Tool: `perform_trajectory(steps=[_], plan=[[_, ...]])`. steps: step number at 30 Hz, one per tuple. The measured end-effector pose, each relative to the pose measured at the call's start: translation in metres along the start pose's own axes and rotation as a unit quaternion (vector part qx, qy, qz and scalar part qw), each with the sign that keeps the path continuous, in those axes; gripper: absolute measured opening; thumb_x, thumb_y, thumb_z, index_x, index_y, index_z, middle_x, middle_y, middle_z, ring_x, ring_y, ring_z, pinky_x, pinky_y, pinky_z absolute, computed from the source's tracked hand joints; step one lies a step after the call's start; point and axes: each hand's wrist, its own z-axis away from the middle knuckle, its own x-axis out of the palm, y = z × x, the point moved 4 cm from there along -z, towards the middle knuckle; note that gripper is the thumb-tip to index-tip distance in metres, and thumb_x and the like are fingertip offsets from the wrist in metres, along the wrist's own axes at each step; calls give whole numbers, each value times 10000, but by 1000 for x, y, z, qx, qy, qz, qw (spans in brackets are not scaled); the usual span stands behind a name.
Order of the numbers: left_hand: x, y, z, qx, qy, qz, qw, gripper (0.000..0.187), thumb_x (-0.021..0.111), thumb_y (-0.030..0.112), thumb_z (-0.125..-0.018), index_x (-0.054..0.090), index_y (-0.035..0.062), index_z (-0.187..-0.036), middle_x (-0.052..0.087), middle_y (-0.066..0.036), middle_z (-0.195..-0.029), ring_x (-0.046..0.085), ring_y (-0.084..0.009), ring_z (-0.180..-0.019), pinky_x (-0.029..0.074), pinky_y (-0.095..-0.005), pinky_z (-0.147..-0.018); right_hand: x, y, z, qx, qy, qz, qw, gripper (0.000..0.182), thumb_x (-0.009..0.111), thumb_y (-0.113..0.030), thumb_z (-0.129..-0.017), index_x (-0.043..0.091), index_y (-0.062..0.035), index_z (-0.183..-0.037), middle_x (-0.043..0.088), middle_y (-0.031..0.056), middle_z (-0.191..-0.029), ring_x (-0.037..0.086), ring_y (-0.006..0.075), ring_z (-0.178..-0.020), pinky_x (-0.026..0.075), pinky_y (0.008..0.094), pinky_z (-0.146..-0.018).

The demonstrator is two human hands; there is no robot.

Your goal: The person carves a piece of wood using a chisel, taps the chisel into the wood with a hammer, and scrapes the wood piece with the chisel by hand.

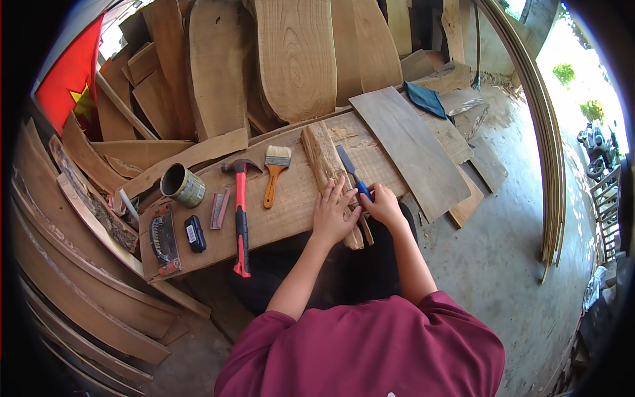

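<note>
A long, rough-edged piece of wood (322,152) lies across the wooden bench (297,198), its near end reaching past the bench's front edge. My left hand (335,210) rests on the near part of that wood, fingers stretched out and spread. Just right of it, my right hand (383,204) is closed around the blue handle of a chisel (346,160). The flat metal blade points away from me, alongside the wood's right side. My two hands are very close together near the handle. The handle's lower end is hidden in my right hand.
Left on the bench are a paintbrush (274,173), a claw hammer (241,218), a tin can (183,185), a black case (195,233) and a sanding tool (165,241). A grey board (410,152) lies to the right. Tall wood slabs (297,59) lean behind.
</note>
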Motion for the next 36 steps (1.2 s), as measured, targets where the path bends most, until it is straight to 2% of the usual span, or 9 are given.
perform_trajectory(steps=[8,12,14,17,21,23,26,33,36], plan=[[-13,3,1,-52,-23,42,998,403,650,365,-777,580,195,-1135,333,-44,-1462,257,-303,-1374,287,-579,-1035,-4,1,7,72,38,-13,997,338,570,-260,-792,544,71,-852,616,296,-819,611,429,-796,491,458,-723],[-9,7,3,-95,-39,-33,994,466,638,270,-738,537,152,-1177,327,-42,-1458,246,-291,-1380,244,-609,-1039,8,15,7,210,-38,-222,951,369,573,-275,-805,517,80,-893,630,253,-784,643,349,-758,497,402,-688],[-4,7,6,-96,-20,-60,993,510,634,251,-722,510,143,-1205,324,-37,-1459,238,-281,-1384,226,-616,-1043,6,5,14,209,-29,-201,957,404,600,-294,-816,543,54,-1014,645,229,-838,652,297,-787,496,365,-701],[-5,10,9,-86,-3,-83,993,677,634,272,-719,394,139,-1338,292,-81,-1472,206,-342,-1385,194,-589,-1069,-9,-20,27,108,27,-179,978,496,649,-313,-828,525,-98,-1257,658,202,-974,655,286,-887,490,343,-780],[-10,7,10,-196,18,-83,977,854,625,313,-751,194,77,-1450,180,-289,-1457,162,-470,-1357,172,-528,-1101,1,-24,41,119,-6,-240,963,464,620,-300,-852,526,-124,-1271,660,202,-986,658,295,-927,492,344,-802],[-6,5,9,-224,-10,-88,971,891,623,324,-761,147,46,-1462,141,-358,-1439,155,-505,-1343,161,-508,-1110,5,-29,48,63,-6,-229,971,425,600,-233,-894,516,-173,-1306,482,-16,-587,457,64,-488,393,239,-454],[0,1,5,-224,-25,-111,968,909,626,352,-774,130,5,-1453,107,-405,-1419,152,-494,-1349,151,-497,-1116,1,-45,54,55,-26,-168,984,460,557,-327,-893,483,-194,-1327,638,275,-893,640,391,-864,504,397,-759],[15,-24,-20,-255,-12,-179,950,890,617,338,-800,119,-36,-1437,109,-352,-1454,162,-467,-1360,163,-471,-1124,13,-59,23,26,-45,-146,988,455,506,-298,-911,454,-188,-1350,607,323,-878,617,434,-859,488,460,-770],[7,-31,-33,-264,-19,-156,952,863,596,339,-823,120,-40,-1436,113,-331,-1465,176,-452,-1360,170,-462,-1124,10,-65,-2,68,-106,-123,984,438,505,-276,-923,460,-173,-1347,614,275,-1018,602,394,-983,474,392,-850]])
